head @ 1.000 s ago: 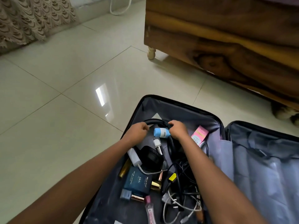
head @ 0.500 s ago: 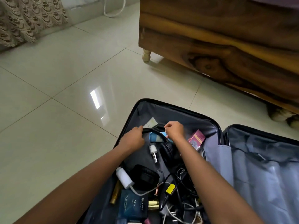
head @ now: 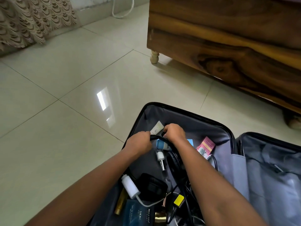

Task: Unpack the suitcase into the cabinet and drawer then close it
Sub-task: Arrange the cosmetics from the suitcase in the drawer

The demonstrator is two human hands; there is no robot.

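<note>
An open black suitcase (head: 187,115) with grey lining lies on the tiled floor, its zipped lid half (head: 268,168) spread to the right. Black headphones (head: 174,160) lie in its left half. My left hand (head: 138,143) and my right hand (head: 174,132) both grip the headband at the far end of the case. Around them lie a white tube (head: 156,128), a blue-and-white bottle (head: 162,145), a pink box (head: 205,146), a small dropper bottle (head: 161,158), a white charger (head: 130,186), a black pouch (head: 152,185), a dark blue perfume box (head: 140,214) and tangled cables (head: 187,204).
A wooden bed frame (head: 228,46) on short turned legs stands beyond the suitcase to the right. A patterned curtain (head: 32,18) hangs at the far left, and a white cable (head: 122,12) loops on the floor by the wall. Glossy tiles spread to the left.
Both hands have moved toward the far end of the case along the headband, uncovering the white tube. The view has tilted, so the case sits lower in the frame.
</note>
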